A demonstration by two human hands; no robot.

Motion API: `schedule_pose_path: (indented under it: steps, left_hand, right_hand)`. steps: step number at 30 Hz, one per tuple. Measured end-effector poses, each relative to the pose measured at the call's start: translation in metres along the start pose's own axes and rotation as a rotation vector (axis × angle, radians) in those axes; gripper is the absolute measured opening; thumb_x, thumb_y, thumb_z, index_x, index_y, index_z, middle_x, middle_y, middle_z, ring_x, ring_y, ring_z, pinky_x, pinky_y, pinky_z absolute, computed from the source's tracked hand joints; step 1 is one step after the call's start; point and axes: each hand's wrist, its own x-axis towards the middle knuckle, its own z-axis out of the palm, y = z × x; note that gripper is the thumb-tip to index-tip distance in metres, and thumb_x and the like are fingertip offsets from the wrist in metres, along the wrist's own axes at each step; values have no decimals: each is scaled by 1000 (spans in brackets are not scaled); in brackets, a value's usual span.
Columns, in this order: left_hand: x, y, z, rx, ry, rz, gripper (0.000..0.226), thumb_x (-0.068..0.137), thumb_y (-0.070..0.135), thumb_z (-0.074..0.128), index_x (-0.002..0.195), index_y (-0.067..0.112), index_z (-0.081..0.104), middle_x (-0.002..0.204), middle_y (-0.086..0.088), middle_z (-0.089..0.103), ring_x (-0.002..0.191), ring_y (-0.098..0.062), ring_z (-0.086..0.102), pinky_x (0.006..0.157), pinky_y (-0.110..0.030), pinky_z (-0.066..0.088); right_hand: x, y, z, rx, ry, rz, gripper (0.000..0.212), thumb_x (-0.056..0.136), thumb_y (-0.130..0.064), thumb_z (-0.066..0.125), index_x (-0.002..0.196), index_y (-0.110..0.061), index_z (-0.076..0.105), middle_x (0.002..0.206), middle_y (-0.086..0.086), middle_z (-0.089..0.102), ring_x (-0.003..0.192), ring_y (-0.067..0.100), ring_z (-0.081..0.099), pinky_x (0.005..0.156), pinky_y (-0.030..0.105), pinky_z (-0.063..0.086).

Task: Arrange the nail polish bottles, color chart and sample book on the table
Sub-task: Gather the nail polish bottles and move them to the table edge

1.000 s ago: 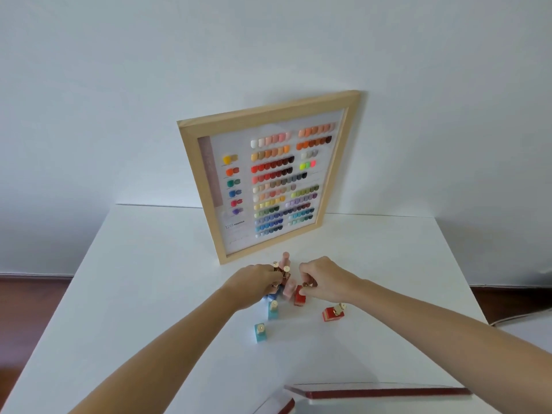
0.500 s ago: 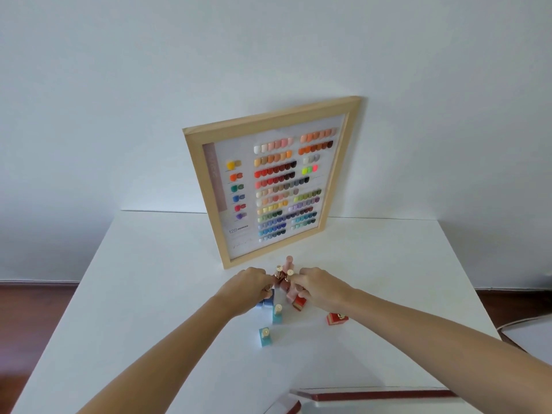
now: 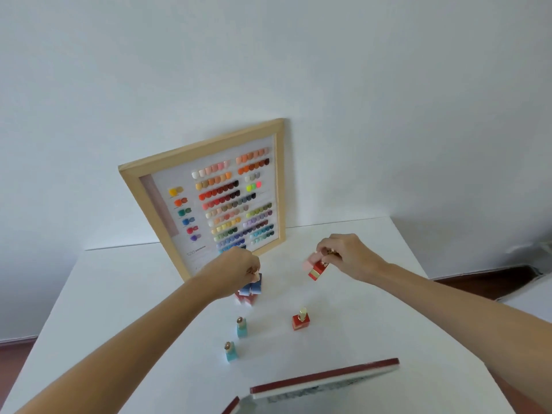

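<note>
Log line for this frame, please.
left hand: gripping blue bottles | right hand: lifting pink and red bottles | table: two teal, one red standing | color chart: leaning on wall

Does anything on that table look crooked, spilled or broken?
Nothing looks spilled or broken. The framed color chart is askew, leaning against the wall and turned at an angle to the table edge. The bottles on the table stand upright, but the red and pink bottles in the right hand hang tilted.

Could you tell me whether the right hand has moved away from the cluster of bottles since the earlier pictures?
Yes. The right hand has swung right and lifted clear, carrying a pink and a red bottle, judged against the framed color chart: earlier below its lower edge, now past its right corner.
</note>
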Motion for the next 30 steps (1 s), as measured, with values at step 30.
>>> schedule_pose_path:
  steps: [30]
  left_hand:
    - [199, 317, 97, -118, -210, 204, 23, 88, 20, 58, 103, 7, 70, 104, -10, 70, 97, -29, 63, 81, -39, 53]
  right_hand:
    - [-205, 205, -41, 68, 114, 506, 19, 94, -20, 53, 104, -12, 67, 105, 7, 67, 82, 12, 57, 66, 12, 37]
